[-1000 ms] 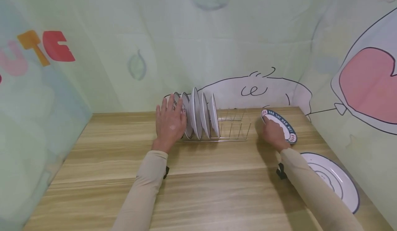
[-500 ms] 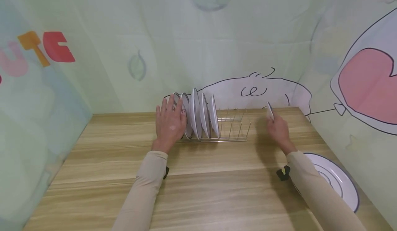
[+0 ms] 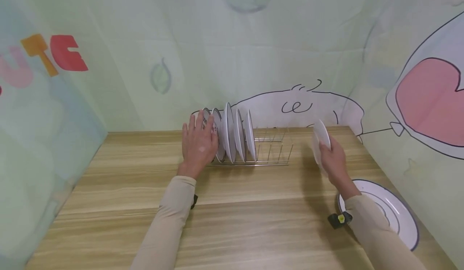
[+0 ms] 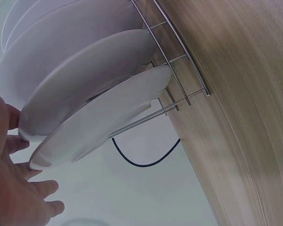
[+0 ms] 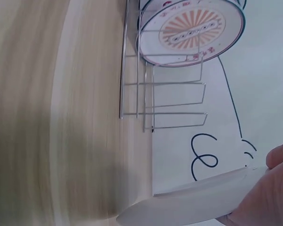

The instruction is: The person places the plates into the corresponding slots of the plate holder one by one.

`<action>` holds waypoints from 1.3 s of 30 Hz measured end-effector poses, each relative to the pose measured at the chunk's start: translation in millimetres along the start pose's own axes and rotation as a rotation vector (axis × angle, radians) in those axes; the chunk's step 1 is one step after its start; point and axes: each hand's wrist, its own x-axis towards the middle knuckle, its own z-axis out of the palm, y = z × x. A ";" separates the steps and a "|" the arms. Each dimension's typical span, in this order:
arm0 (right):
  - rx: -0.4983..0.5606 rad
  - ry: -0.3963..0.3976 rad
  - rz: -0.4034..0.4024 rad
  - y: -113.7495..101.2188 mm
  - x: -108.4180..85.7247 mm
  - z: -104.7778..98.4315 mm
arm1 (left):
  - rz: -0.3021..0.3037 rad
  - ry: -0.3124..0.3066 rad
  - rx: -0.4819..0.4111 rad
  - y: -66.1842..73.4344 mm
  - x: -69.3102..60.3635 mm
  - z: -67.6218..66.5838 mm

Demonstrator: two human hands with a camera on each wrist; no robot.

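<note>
A wire dish rack (image 3: 272,164) stands at the back of the table, with several plates (image 3: 227,133) upright in its left part. My left hand (image 3: 198,145) is at the leftmost plates, its fingers extended; in the left wrist view, fingertips touch the rim of the outermost plate (image 4: 104,115). To the right of the rack, my right hand (image 3: 333,157) pinches a small white plate (image 3: 320,135) by its edge, holding it tilted up nearly on edge. In the right wrist view this plate (image 5: 193,202) shows its pale underside, and the thumb covers part of it.
A larger white plate (image 3: 395,209) with a dark blue rim lies flat at the table's right edge, partly under my right forearm. Bare wire slots (image 5: 174,99) form the rack's right end. Printed cloth (image 3: 203,52) hangs behind the wooden table (image 3: 253,229).
My right hand has lifted the small plate, which lay leaning with its patterned face showing, and turned it upright and edge-on, then drawn it slightly nearer. My left hand has stayed in place.
</note>
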 end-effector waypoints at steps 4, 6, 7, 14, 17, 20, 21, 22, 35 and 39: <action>0.034 -0.020 0.020 1.8 -14.5 -2.2 | 0.000 -0.002 -0.002 0.4 0.0 -0.7; 0.046 -0.024 0.022 2.7 -22.2 -2.6 | 0.003 0.000 -0.001 0.8 0.2 -0.7; 0.055 -0.025 0.021 3.2 -25.8 -2.7 | 0.004 -0.002 -0.002 1.1 0.3 -0.7; 0.097 -0.049 0.041 3.4 -51.7 -3.0 | 0.006 0.002 -0.006 1.4 1.4 -0.3; 0.119 -0.064 0.052 2.6 -61.7 -3.6 | 0.004 0.001 -0.001 1.5 1.6 -1.0; 0.130 -0.077 0.071 1.3 -70.7 -4.1 | 0.006 0.000 0.004 1.5 1.6 -1.4; 0.137 -0.081 0.071 0.8 -73.5 -4.1 | 0.007 0.001 0.005 1.5 1.6 -1.3; 0.143 -0.084 0.074 0.0 -76.2 -4.0 | 0.008 0.001 0.003 1.5 1.6 -1.3; 0.151 -0.082 0.046 -9.5 -100.9 6.3 | 0.006 0.003 -0.016 0.3 0.5 -0.4; 0.192 -0.104 0.065 -12.0 -106.8 13.4 | 0.007 0.005 -0.014 0.2 0.4 0.2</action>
